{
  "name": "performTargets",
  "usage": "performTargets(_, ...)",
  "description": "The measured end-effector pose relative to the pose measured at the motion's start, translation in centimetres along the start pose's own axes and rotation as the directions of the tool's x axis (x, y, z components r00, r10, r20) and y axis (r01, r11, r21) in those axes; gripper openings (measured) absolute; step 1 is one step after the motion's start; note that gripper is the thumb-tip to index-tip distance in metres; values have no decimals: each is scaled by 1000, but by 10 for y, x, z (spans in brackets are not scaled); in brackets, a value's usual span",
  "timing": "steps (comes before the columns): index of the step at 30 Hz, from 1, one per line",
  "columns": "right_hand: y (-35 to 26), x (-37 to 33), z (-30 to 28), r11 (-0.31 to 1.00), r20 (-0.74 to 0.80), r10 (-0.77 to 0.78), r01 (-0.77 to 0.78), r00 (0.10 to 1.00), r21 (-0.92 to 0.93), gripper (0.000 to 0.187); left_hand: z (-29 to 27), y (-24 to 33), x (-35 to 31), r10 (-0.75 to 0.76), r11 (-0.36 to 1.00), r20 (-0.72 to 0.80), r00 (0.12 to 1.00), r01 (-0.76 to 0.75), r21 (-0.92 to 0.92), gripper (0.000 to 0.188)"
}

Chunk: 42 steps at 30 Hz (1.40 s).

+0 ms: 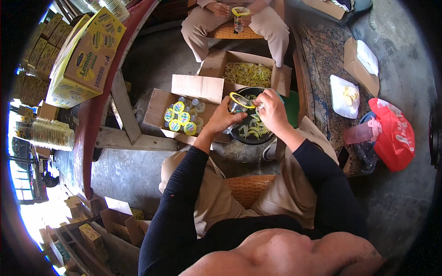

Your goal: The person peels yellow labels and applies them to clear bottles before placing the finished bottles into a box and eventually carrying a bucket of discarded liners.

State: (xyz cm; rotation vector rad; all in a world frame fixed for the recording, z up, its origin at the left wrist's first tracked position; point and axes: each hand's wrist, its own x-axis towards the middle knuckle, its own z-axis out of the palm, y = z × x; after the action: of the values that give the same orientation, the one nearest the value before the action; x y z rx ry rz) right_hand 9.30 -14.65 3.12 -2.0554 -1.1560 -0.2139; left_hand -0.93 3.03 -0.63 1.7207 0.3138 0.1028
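Note:
My left hand [222,118] grips a small clear plastic cup [238,106] with a yellow-rimmed lid tilted over its mouth. My right hand [271,112] pinches the lid's far edge at the cup's top. Both hands hover over a black bowl [237,136] holding pale yellow strips. Left of the bowl, an open cardboard box [156,110] contains several sealed cups with yellow lids [179,118]. Beyond the bowl, another open box [216,62] is full of yellow strips [248,73].
A person sits opposite on a woven stool, holding a similar cup [239,18]. A yellow carton [85,55] lies on a red table at the left, with stacked clear cups [46,133] nearby. A red bag [396,133] and white bags lie at the right.

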Motion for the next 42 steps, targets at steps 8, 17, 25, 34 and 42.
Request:
performTargets(8,-4,7,-17,997,-94,71,-69,993,19,14,-5,14,0,224,953,-93,970,-197,231,56)
performTargets(17,15,8,-14,604,219,433,-462,875,650,14,-2,24,-4,325,927,-189,927,-272,258,60)
performTargets(25,15,1,-11,152,587,454,-708,670,690,21,4,19,1,494,746,-76,866,-378,548,63)
performTargets(34,28,4,-14,134,639,455,-757,621,640,16,18,32,-2,449,892,-250,857,-414,184,68)
performTargets(42,35,2,-12,46,629,455,-722,630,691,16,20,42,-14,718,393,25,696,-435,810,36)
